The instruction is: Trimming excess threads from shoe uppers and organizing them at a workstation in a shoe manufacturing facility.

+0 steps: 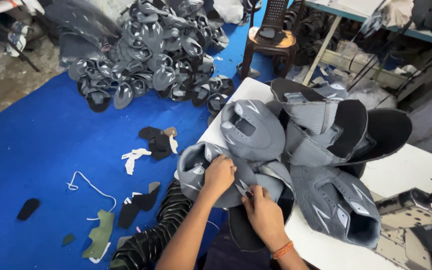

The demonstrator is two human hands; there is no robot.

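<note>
Hands: your left hand point(219, 175) and right hand point(262, 212) are both closed on the grey shoe upper point(211, 172) at the table's near-left edge.
12 to 2 o'clock: stacked grey uppers point(316, 135) touch your piece; no way through at table level.
3 o'clock: another upper point(338, 205) lies just beside your right hand.
4 o'clock: bare white table point(411, 167) past that upper gives room.
9 o'clock: blue floor mat point(36, 150) is open, with scraps point(158, 142) and a white cord point(93, 190) scattered.
11 o'clock: large heap of uppers point(156, 55), well apart.
</note>
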